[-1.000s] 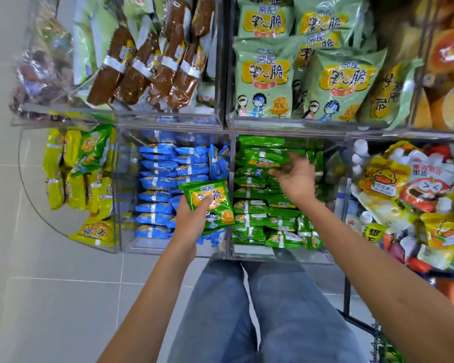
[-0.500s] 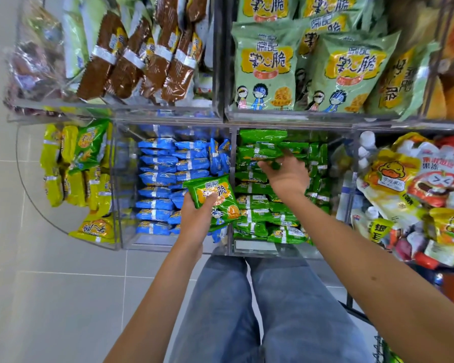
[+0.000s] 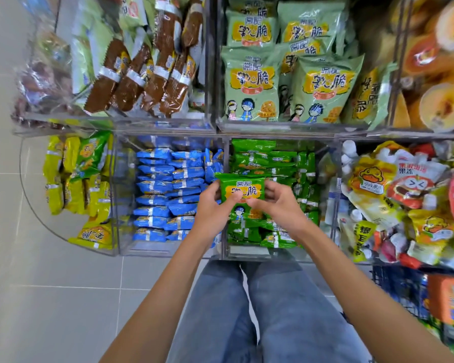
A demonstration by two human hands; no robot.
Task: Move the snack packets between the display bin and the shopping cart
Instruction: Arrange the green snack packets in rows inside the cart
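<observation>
Nearest, at 6 o'clock, jeans [image 3: 220,315] are seen. Just beyond, at centre, a packet [image 3: 243,188] is grasped by both hands. The left hand [image 3: 212,208] is curled round its left edge with the thumb laid on the front, and the right hand [image 3: 281,205] is curled round its right edge. The packet is held just above the bin [image 3: 249,254] of like green packets.

The cart [image 3: 393,292] is glimpsed at 4 o'clock. A lift out of the bin is judged to be in hand. Next, one hand would need freeing and the packet carrying down to 4 o'clock. At 12 o'clock, larger bags [image 3: 249,82] are shelved.
</observation>
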